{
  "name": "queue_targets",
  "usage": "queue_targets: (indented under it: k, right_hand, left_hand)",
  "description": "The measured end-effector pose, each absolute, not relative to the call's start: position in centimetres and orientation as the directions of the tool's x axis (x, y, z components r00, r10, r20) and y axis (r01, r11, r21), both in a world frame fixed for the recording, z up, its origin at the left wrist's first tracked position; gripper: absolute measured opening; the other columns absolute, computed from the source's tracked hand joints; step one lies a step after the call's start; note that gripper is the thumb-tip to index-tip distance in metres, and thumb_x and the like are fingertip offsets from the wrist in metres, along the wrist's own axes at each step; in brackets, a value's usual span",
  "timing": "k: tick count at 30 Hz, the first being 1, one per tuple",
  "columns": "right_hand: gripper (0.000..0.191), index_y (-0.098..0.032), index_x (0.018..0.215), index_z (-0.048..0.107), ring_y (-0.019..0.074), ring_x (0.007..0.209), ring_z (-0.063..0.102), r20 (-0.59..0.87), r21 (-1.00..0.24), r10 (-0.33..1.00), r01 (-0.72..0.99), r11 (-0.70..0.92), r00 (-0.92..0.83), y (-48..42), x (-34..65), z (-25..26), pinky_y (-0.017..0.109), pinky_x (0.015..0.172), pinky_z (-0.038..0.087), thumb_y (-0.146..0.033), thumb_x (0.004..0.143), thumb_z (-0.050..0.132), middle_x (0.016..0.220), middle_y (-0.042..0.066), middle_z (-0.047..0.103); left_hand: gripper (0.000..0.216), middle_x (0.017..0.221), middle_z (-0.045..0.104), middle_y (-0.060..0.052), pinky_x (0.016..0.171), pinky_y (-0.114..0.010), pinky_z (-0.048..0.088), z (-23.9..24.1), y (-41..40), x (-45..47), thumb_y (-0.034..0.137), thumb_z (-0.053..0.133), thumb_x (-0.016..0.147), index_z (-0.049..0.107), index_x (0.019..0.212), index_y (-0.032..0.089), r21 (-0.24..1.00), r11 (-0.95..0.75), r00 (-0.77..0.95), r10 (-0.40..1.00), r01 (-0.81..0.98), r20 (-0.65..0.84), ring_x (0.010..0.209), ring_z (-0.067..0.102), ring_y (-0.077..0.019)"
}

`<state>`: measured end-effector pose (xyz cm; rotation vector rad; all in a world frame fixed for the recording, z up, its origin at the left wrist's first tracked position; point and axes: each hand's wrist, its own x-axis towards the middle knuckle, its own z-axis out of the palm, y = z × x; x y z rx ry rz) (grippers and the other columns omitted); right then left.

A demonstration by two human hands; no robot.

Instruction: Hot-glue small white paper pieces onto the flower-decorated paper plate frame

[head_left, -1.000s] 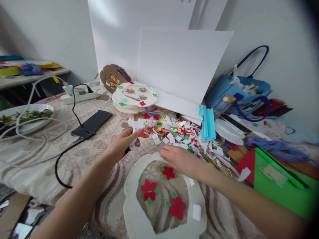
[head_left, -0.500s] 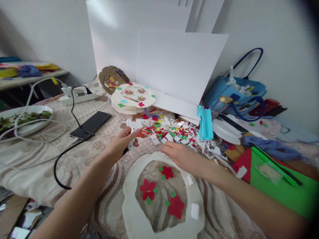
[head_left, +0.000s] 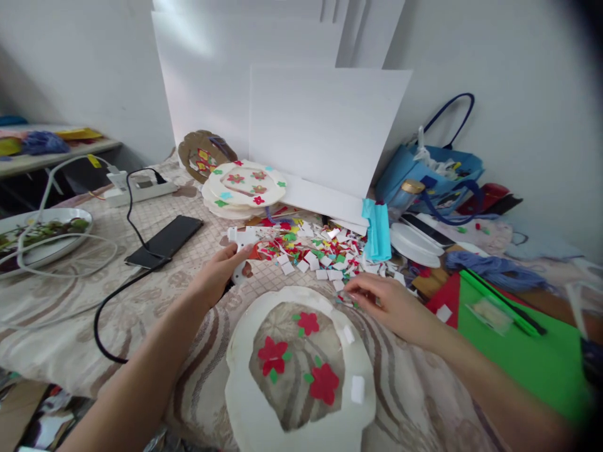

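My left hand (head_left: 219,270) is wrapped round a white hot glue gun (head_left: 244,237) with an orange part at its front. My right hand (head_left: 384,301) hovers at the near edge of the heap of paper scraps (head_left: 313,248), its fingers loosely bent with a gap at the thumb; nothing shows between them. Below and between my hands lies a cream scalloped frame (head_left: 245,402) with a clear middle. On that middle are red paper flowers (head_left: 324,382) with green leaves. Two small white foam pieces (head_left: 357,389) sit on the frame's right rim.
Similar decorated frames (head_left: 245,182) are stacked behind the glue gun. At left are a black phone (head_left: 164,242), a power strip (head_left: 141,191), cables and a plate (head_left: 85,232). White boards (head_left: 325,125) stand at the back. A blue bag (head_left: 400,166) and green sheet (head_left: 513,358) are at right.
My right hand has moved right, away from the frame's upper edge to the scraps' near right side, and its fingers have loosened. The left hand still holds the hot glue gun.
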<state>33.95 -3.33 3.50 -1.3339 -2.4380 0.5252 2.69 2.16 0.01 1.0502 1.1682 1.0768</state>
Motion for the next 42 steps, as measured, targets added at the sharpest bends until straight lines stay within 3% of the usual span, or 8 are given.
queue_targets:
  k: [8, 16, 20, 26, 33, 42]
  right_hand:
    - [0.014, -0.021, 0.096, 0.059, 0.0165, 0.078, 0.059, -0.086, -0.573, 0.918, 0.772, 0.273, -0.388, -7.8, 37.4, 1.4, 0.027, 0.068, 0.046, -0.022, 0.087, 0.048, 0.093, 0.004, 0.063]
    - [0.011, -0.02, 0.091, 0.059, 0.0155, 0.071, 0.057, -0.12, -0.641, 0.936, 0.745, 0.182, -0.331, -11.3, 38.9, 0.7, 0.025, 0.062, 0.043, -0.022, 0.087, 0.049, 0.083, 0.004, 0.062]
    - [0.013, -0.019, 0.093, 0.059, 0.0151, 0.069, 0.056, -0.131, -0.697, 0.943, 0.705, 0.133, -0.307, -11.7, 39.1, 0.2, 0.025, 0.06, 0.043, -0.026, 0.087, 0.049, 0.08, 0.003, 0.061]
    - [0.029, -0.02, 0.116, 0.05, 0.0142, 0.061, 0.052, -0.165, -0.788, 0.943, 0.613, 0.049, -0.288, -11.8, 38.6, -1.4, 0.025, 0.057, 0.042, -0.032, 0.09, 0.048, 0.071, -0.001, 0.054]
    - [0.052, -0.023, 0.133, 0.038, 0.0134, 0.059, 0.048, -0.188, -0.821, 0.927, 0.57, 0.033, -0.324, -12.8, 37.6, -1.5, 0.024, 0.055, 0.039, -0.023, 0.083, 0.056, 0.069, -0.003, 0.049]
    - [0.074, -0.026, 0.142, 0.029, 0.0138, 0.059, 0.052, -0.183, -0.758, 0.933, 0.648, 0.068, -0.311, -14.1, 36.3, -1.4, 0.025, 0.058, 0.044, -0.014, 0.075, 0.058, 0.07, -0.003, 0.053]
  left_hand:
    - [0.035, 0.052, 0.051, 0.005, 0.048, -0.02, 0.041, 0.3, 2.2, 2.9, 0.042, 0.074, 0.064, 0.054, 0.077, 0.016, 0.97, 0.184, 0.025, 0.983, -0.158, -0.183, 0.045, 0.045, -0.0065]
    - [0.033, 0.06, 0.056, 0.003, 0.047, -0.02, 0.045, 1.3, 1.8, 3.3, 0.034, 0.076, 0.063, 0.056, 0.081, 0.014, 0.949, 0.23, 0.008, 0.972, -0.214, -0.234, 0.047, 0.047, -0.0063]
    - [0.027, 0.061, 0.056, 0.003, 0.056, -0.024, 0.052, 2.0, 0.6, 3.0, 0.03, 0.073, 0.068, 0.06, 0.085, 0.013, 0.939, 0.234, -0.005, 0.97, -0.251, -0.243, 0.047, 0.046, -0.0056]
    - [0.021, 0.057, 0.05, 0.005, 0.068, -0.031, 0.057, 2.1, -2.5, 1.7, 0.027, 0.072, 0.069, 0.063, 0.084, 0.015, 0.914, 0.241, -0.029, 0.964, -0.326, -0.265, 0.047, 0.042, -0.005]
    - [0.025, 0.055, 0.054, 0.001, 0.04, -0.02, 0.045, 2.0, -5.8, 2.0, 0.033, 0.077, 0.062, 0.062, 0.074, 0.017, 0.895, 0.338, -0.062, 0.927, -0.292, -0.37, 0.049, 0.049, -0.0102]
    - [0.028, 0.054, 0.053, 0.003, 0.045, -0.018, 0.041, 1.2, -6.4, 3.1, 0.038, 0.072, 0.067, 0.052, 0.069, 0.018, 0.901, 0.329, -0.005, 0.939, -0.282, -0.344, 0.047, 0.047, -0.0075]
